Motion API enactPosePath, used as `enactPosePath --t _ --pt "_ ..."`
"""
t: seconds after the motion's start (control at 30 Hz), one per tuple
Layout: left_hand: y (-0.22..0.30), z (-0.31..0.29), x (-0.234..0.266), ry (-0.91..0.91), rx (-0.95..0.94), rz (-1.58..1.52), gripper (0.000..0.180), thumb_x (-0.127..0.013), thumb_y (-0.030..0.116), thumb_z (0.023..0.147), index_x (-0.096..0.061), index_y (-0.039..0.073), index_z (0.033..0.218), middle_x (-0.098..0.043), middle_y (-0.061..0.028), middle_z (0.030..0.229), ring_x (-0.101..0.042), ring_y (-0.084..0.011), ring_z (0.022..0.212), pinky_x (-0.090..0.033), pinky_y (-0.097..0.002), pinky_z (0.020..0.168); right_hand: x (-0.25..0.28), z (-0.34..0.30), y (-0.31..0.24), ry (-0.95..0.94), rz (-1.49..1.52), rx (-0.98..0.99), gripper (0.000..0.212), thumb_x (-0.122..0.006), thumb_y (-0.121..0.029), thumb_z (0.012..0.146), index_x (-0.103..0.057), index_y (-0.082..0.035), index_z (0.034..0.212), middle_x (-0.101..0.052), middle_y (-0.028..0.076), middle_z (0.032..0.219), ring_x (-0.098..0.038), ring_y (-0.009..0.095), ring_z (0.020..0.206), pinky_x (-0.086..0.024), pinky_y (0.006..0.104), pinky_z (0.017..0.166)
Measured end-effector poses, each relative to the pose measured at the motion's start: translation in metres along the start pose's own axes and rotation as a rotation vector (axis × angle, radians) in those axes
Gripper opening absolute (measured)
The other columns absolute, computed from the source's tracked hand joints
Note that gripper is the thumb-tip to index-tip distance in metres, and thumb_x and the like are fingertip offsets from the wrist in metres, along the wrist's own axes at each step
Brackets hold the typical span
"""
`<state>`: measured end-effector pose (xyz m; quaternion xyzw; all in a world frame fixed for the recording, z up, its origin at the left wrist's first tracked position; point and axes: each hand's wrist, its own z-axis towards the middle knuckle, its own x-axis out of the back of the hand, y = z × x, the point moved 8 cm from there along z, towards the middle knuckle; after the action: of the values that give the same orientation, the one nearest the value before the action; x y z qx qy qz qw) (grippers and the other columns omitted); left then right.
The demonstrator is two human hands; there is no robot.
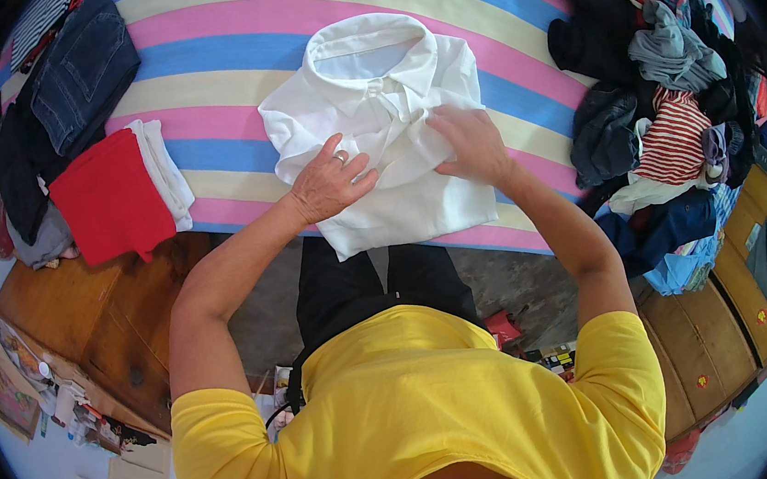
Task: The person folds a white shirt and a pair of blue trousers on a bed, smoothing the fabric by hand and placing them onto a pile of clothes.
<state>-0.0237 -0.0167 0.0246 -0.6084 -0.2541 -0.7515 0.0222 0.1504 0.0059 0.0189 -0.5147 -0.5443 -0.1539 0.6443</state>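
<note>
A white collared shirt lies in front of me, folded into a compact shape with its collar at the far end. The fabric in its middle is rumpled around the front placket. My left hand, with a ring on one finger, rests at the shirt's left side, fingers apart and holding nothing. On the shirt's right side, my right hand touches the cloth, slightly blurred. Its thumb stands away from the fingers, and no gripped fabric shows.
A striped sheet covers the surface under the shirt. To the left are a folded red garment, a folded white one and dark jeans. A loose clothing heap lies right. Wooden furniture stands at lower left.
</note>
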Motion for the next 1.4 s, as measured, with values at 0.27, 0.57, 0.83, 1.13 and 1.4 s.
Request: enactPosePath --t 0.27,0.57,0.83,1.13,1.4 --pt "-0.007 0.007 -0.002 0.013 0.024 -0.012 0.027 -0.054 0.014 0.076 -0.060 0.018 0.102 -0.052 -0.0047 0.098 -0.054 -0.0178 0.068 -0.040 -0.0465 0.093 0.014 0.041 0.006 0.236 -0.096 -0.216 0.051 -0.074 -0.048 0.060 -0.060 -0.011 0.092 -0.059 0.005 0.079 -0.057 0.023 0.068 -0.038 0.0366 0.065" --pt "-0.008 0.002 -0.001 -0.046 0.050 0.013 0.033 -0.051 0.013 0.079 -0.060 0.023 0.109 -0.051 -0.0045 0.094 -0.052 -0.0165 0.061 -0.039 -0.0435 0.093 0.001 0.034 -0.019 0.273 -0.093 0.083 0.010 -0.062 -0.010 0.066 -0.056 -0.014 0.072 -0.049 0.001 0.065 -0.051 0.019 0.059 -0.035 0.0355 0.064" --pt "-0.047 0.013 0.020 0.169 0.130 -0.069 0.035 -0.058 0.007 0.073 -0.061 0.018 0.106 -0.056 -0.0034 0.093 -0.056 -0.0186 0.071 -0.041 -0.0386 0.087 0.031 0.036 -0.002 0.257 -0.012 0.123 0.022 -0.066 -0.007 0.065 -0.062 -0.015 0.085 -0.055 0.000 0.069 -0.056 0.020 0.066 -0.040 0.0352 0.061" --pt "-0.073 0.024 0.044 0.246 0.338 -0.034 0.032 -0.066 0.012 0.071 -0.062 0.014 0.102 -0.056 -0.0056 0.102 -0.054 -0.0229 0.093 -0.039 -0.0402 0.088 0.059 0.056 -0.011 0.317 0.026 0.048 0.041 -0.074 -0.022 0.067 -0.061 -0.014 0.105 -0.060 0.010 0.091 -0.058 0.027 0.084 -0.046 0.0393 0.072" --pt "-0.070 0.019 0.015 0.100 0.314 -0.048 0.035 -0.069 0.022 0.072 -0.060 0.012 0.104 -0.054 -0.0067 0.108 -0.050 -0.0244 0.102 -0.033 -0.0457 0.095 -0.009 0.045 0.019 -0.385 -0.016 -0.279 0.046 -0.073 -0.028 0.069 -0.056 -0.020 0.111 -0.057 0.009 0.095 -0.059 0.028 0.083 -0.047 0.0395 0.071"
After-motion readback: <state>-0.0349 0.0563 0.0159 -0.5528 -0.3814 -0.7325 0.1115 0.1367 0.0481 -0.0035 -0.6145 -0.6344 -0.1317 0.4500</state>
